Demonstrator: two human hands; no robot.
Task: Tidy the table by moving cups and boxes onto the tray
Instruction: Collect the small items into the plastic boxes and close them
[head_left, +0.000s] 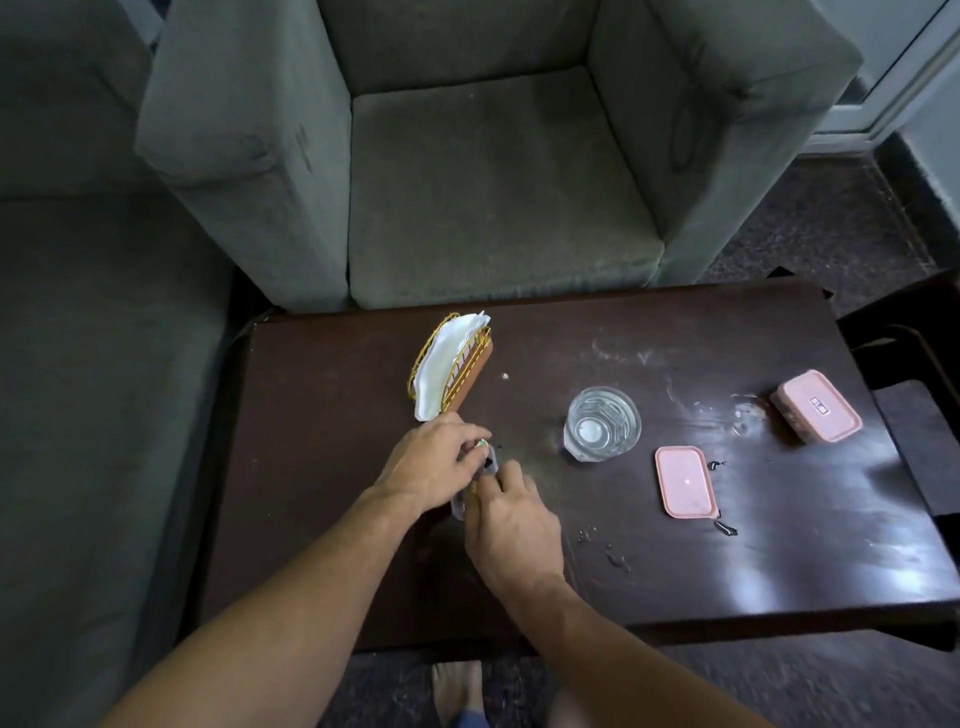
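My left hand (431, 462) and my right hand (511, 525) meet at the table's left-middle, both closed on a small clear greyish object (490, 463) that they mostly hide. A tiny green bit shows at my left fingertips. A clear drinking glass (601, 423) stands upright to the right of my hands. A flat pink box (684, 481) lies further right. A second, taller pink box with a lid (818, 413) sits near the table's right edge. No tray is in view.
A gold wire napkin holder with white napkins (449, 364) stands behind my left hand. The dark wooden table (779, 545) has wet smears and droplets around the boxes. A grey armchair (493, 182) stands behind the table and a sofa (93, 364) to the left.
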